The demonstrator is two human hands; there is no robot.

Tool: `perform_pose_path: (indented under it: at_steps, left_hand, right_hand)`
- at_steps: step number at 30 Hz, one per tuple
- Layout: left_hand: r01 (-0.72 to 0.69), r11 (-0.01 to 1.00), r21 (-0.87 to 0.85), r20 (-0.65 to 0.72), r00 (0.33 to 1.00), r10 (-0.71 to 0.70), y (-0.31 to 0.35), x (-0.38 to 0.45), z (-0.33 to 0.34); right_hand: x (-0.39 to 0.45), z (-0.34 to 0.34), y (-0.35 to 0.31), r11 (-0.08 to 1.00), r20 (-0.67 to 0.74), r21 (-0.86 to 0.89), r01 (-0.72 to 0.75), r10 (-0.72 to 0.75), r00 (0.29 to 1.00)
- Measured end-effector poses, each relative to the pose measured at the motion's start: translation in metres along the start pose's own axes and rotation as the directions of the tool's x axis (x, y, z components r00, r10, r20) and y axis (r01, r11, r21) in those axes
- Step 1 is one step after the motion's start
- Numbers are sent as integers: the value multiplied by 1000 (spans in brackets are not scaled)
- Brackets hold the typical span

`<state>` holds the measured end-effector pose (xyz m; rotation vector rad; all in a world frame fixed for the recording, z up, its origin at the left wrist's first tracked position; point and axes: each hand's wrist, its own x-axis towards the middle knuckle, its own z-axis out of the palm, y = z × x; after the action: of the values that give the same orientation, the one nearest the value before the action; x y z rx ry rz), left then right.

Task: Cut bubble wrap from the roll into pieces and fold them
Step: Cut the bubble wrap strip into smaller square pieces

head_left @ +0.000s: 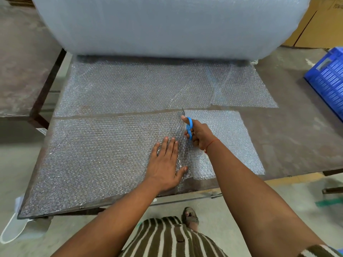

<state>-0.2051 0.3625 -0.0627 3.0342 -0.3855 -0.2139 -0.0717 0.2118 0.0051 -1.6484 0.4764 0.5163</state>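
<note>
A huge bubble wrap roll (pixel 167 25) lies across the far side of the table, its loose end (pixel 130 88) spread toward me. A cut strip of bubble wrap (pixel 96 156) lies across the near half of the table. My left hand (pixel 166 164) presses flat on this strip, fingers straight. My right hand (pixel 199 134) grips blue-handled scissors (pixel 189 127), whose blades point away from me at the strip's far edge. To the right of the scissors lies a smaller piece (pixel 232 141). Another piece (pixel 245 89) lies at the far right by the roll.
The metal table (pixel 297 127) is worn and grey, bare on its right side. A blue plastic crate (pixel 328 78) stands at the right edge. Cardboard boxes (pixel 321 21) sit behind the roll at the right. A second table (pixel 22 62) stands at the left. My foot (pixel 190 217) is below the front edge.
</note>
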Motion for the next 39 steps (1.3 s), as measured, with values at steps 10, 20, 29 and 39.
perform_pose_path:
  at_steps: [10, 20, 29, 39]
  left_hand:
    - [0, 1000, -16, -9, 1000, 0, 0, 0, 3]
    - [3, 999, -48, 9, 1000, -3, -1, 0, 2]
    - [-17, 966, -259, -9, 1000, 16, -23, -1, -24]
    - [251, 930, -269, -159, 941, -300, -127, -68, -37]
  right_hand:
    - [11, 1, 3, 1000, 7, 11, -16, 16, 1000]
    - [-1, -4, -5, 999, 48, -31, 28, -27, 998]
    - [-54, 1, 21, 960, 91, 155, 234, -250, 964]
    - [-98, 53, 112, 923, -83, 174, 343, -334, 939]
